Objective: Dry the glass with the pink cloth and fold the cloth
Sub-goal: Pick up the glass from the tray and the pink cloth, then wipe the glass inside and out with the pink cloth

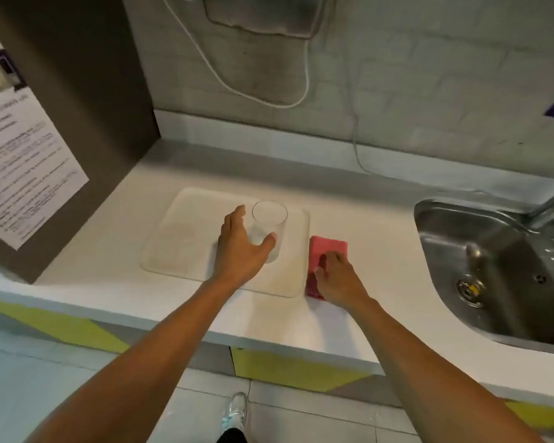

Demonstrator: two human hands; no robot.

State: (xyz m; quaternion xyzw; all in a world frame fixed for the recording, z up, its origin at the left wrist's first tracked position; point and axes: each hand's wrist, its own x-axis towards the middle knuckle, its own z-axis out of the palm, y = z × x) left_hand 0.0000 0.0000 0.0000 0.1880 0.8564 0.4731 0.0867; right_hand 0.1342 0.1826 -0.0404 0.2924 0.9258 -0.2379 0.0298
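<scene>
A clear drinking glass [271,219] stands upright on a pale mat [186,238] on the white counter. My left hand [240,247] curves around the glass's left side, fingers behind it and thumb in front, spread and not closed tight. A folded pink cloth [325,251] lies flat on the counter just right of the mat. My right hand [336,279] rests on the near half of the cloth, fingers bent down onto it; whether it grips the cloth is unclear.
A steel sink [506,270] with a tap is set into the counter at the right. A brown cabinet [87,123] with a printed sheet stands at the left. White cables hang on the tiled wall behind. The counter's front edge [269,340] runs below my forearms.
</scene>
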